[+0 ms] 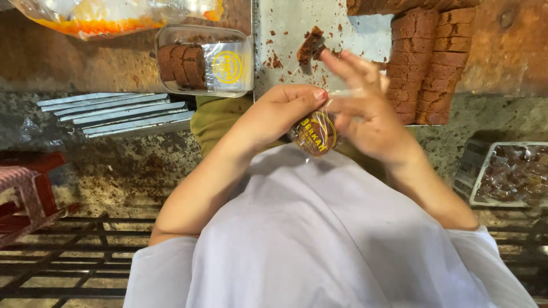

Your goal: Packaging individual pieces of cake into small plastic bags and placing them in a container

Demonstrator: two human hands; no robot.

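Both my hands meet at the middle of the view over my white-clad lap. My left hand (282, 108) pinches the top of a small clear wrapper (315, 133) with a brown slab inside and a yellow round mark on it. My right hand (365, 108) holds the same wrapped piece from the other side, fingers spread upward. Just beyond my fingers lies a broken brown chunk (310, 45) on a metal sheet (285, 28) scattered with crumbs.
Stacked brown slices (434, 63) stand at the sheet's right. A clear plastic tub (205, 60) with brown slices sits at upper left, a bag with orange contents (108, 14) beyond it. A tray of wrapped pieces (511, 174) is at right, metal strips (117, 114) at left, a red stool (28, 188) lower left.
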